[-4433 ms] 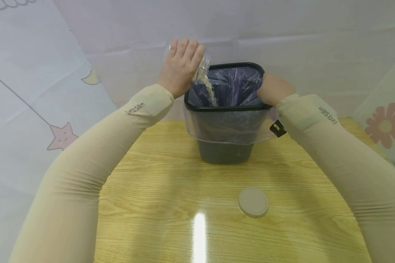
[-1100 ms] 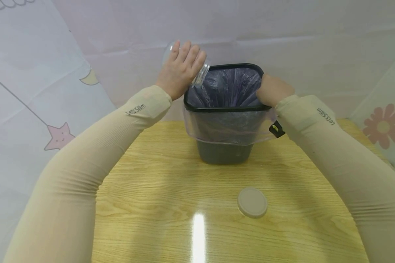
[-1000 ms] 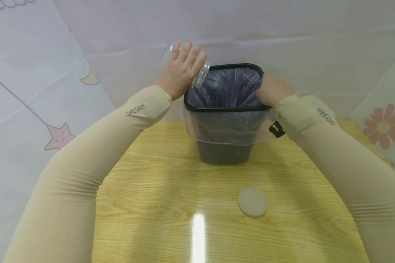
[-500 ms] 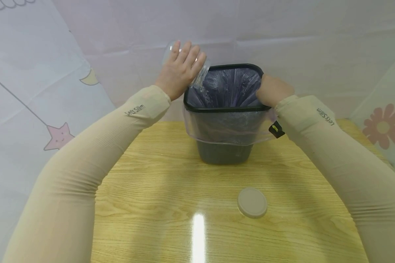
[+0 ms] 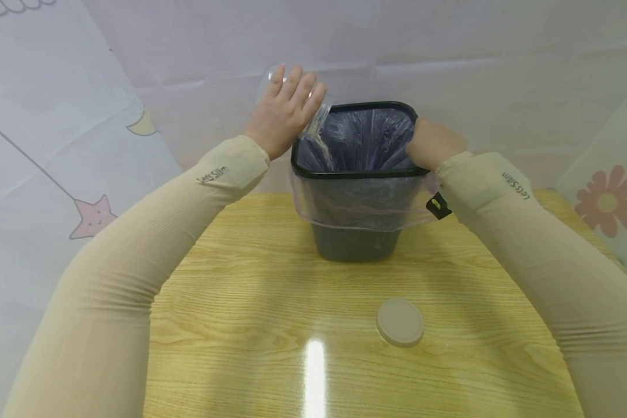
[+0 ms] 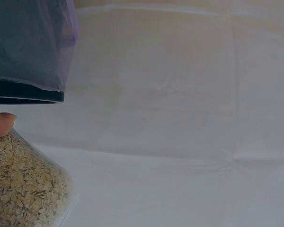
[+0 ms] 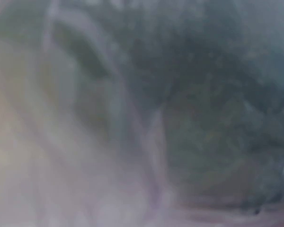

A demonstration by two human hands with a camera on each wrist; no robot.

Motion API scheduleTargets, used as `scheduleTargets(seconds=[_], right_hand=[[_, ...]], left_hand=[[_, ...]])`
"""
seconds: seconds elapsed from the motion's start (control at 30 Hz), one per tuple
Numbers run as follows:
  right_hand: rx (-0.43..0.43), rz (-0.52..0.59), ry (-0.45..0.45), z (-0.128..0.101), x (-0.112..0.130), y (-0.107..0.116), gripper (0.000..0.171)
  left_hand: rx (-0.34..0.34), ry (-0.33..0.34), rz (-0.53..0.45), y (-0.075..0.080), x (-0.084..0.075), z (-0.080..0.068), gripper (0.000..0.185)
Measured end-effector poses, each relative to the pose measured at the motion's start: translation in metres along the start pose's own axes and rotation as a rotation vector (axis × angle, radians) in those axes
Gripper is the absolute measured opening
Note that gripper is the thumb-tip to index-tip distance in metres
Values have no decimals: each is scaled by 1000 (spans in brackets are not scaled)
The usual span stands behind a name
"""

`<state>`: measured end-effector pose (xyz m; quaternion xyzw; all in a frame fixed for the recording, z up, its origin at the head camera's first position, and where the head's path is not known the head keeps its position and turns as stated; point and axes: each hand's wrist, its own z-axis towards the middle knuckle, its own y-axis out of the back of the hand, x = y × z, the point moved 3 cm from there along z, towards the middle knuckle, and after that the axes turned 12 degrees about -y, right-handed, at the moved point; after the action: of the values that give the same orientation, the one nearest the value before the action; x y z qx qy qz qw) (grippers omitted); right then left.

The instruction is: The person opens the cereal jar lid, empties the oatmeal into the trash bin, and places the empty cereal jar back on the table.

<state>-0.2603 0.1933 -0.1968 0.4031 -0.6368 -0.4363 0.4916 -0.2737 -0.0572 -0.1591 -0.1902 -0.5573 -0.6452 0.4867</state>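
Note:
My left hand (image 5: 283, 111) grips a clear plastic jar (image 5: 319, 119), tipped mouth-down over the left side of the rim. Rolled oats (image 6: 26, 182) fill the part of the jar visible in the left wrist view, under the thumb. A thin stream of oats (image 5: 324, 150) falls from its mouth into the dark trash bin (image 5: 357, 247). A translucent purple bag (image 5: 373, 130) lines the bin and folds over its black rim. On the bin's right edge, my right hand (image 5: 438, 142) grips the rim, its fingers mostly hidden inside. Only blurred bag film fills the right wrist view.
A round beige lid (image 5: 399, 322) lies on the wooden table (image 5: 251, 302), in front of the bin. A small black device (image 5: 439, 206) hangs beneath the right wrist. Printed cloth (image 5: 449, 52) hangs close behind the bin.
Oats poured thickly earliest on, and no stream showed about a second ago. A thin stream has started again since. Both hands have stayed nearly in place.

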Motion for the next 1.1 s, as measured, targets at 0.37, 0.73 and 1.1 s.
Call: scheduleTargets(seconds=[0.37, 0.73, 1.1], right_hand=[[8, -5, 1, 1, 1, 1, 59], [-1, -10, 7, 2, 1, 1, 58], [2, -17, 3, 0, 3, 2, 56]], left_hand=[[9, -7, -8, -1, 1, -1, 48], [-4, -18, 0, -1, 2, -2, 45], [29, -31, -6, -1, 1, -2, 48]])
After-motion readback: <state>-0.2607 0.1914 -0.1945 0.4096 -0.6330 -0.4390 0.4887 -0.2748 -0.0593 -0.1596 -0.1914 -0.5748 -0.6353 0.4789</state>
